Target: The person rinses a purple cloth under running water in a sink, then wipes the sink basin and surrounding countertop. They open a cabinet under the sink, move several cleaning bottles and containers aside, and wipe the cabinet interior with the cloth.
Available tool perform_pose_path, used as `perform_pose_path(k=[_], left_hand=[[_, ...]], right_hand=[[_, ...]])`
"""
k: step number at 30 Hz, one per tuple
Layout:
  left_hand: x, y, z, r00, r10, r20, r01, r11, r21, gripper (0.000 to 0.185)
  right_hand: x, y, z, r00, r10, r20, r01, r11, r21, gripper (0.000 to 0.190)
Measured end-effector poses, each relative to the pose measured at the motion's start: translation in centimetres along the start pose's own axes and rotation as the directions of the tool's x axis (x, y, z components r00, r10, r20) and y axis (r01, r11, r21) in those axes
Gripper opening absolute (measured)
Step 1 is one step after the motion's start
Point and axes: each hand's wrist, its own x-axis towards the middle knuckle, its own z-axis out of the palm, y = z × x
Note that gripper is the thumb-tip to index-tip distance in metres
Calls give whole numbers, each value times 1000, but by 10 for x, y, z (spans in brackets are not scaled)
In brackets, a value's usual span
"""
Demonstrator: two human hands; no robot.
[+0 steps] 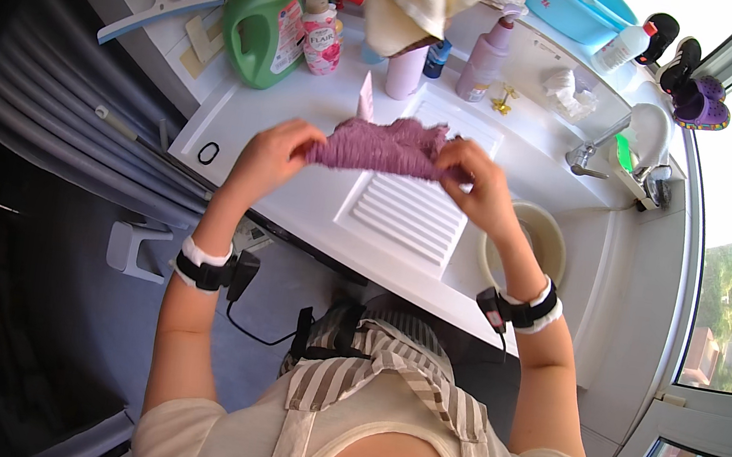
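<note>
A gathered mauve cloth item (383,147) is stretched between my two hands above a white sink counter. My left hand (282,152) pinches its left end, and my right hand (477,177) grips its right end. Below the cloth lies the white ribbed washboard (409,217) of the counter. A pink tube (366,98) stands just behind the cloth, partly hidden by it. To the right of the washboard, a beige basin (559,243) sits in the sink, partly covered by my right forearm.
Behind are a green detergent jug (253,30), a pink bottle (322,42), a mauve pump bottle (485,60) and a hanging towel (416,6). A faucet (582,158) stands at the right. A black hair tie (208,153) lies on the counter's left; a white stool (127,249) is below.
</note>
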Motion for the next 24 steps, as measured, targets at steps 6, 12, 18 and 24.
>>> perform_pose_path(k=[6, 12, 18, 24], left_hand=[[-91, -77, 31, 925, -305, 228, 253, 940, 229, 15], [-99, -104, 94, 869, -491, -59, 482, 814, 324, 37], [-97, -110, 122, 846, -527, -88, 515, 848, -124, 21], [-82, -98, 77, 763, -644, 51, 498, 535, -682, 23]], right_hand=[[-54, 63, 66, 842, 438, 314, -437, 896, -78, 11], [-46, 111, 100, 553, 825, 115, -730, 546, -410, 44], [-50, 113, 123, 787, 611, 88, -503, 717, -482, 28], [-33, 59, 85, 902, 427, -61, -396, 765, -508, 24]])
